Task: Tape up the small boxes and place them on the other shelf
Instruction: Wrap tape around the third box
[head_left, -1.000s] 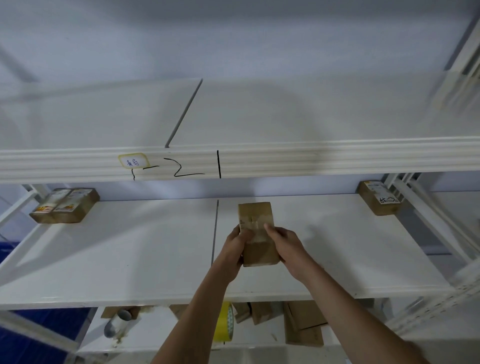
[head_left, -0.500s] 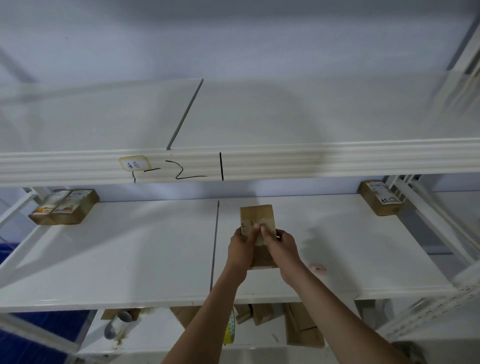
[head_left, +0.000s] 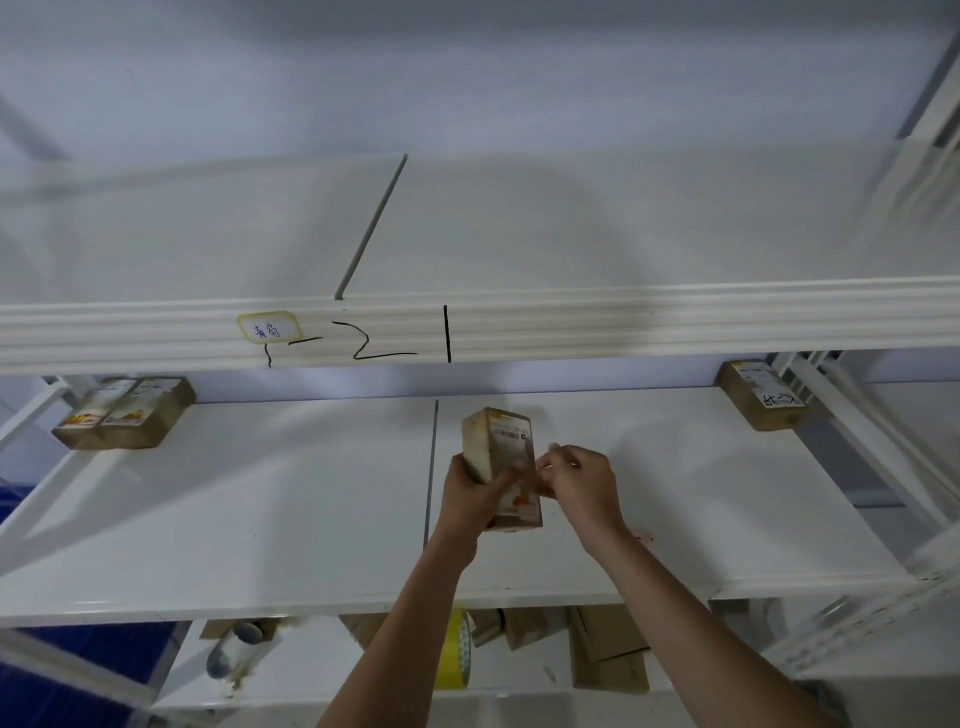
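Cardboard box, small, oblong, printed label on top, held above smooth white middle shelf, left hand wrapped round its side, right hand pinching at its right edge, yellow tape roll on shelf below

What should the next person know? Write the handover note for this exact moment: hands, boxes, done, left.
Left hand: grips the small box, held above the middle shelf.
Right hand: fingers curled at the box's right side; whether they pinch tape is too blurred to tell.
Elsewhere: two boxes at the shelf's back left, one box at its back right. Yellow tape roll and more cardboard boxes lie on the lower shelf.
Done: apparently three boxes shelved.
Left: finish and shelve the held box, then probably the ones below.
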